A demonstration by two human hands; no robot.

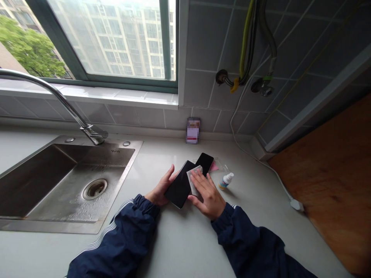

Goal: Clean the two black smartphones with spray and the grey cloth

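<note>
My left hand grips a black smartphone by its left edge, the thumb raised off the side. The phone is tilted above the counter with its dark screen up. My right hand presses a folded white cloth against the phone's right part, fingers laid over the cloth. Just behind, a second black phone lies on the counter, partly hidden by the cloth and hand. Beside my right hand stands a small white-capped bottle with a blue and yellow label. Part of a pink item shows next to the second phone.
A steel sink with a curved faucet takes up the left. Against the tiled wall leans a phone-like item with a blurred face. A white cable runs down to the right, near a wooden board.
</note>
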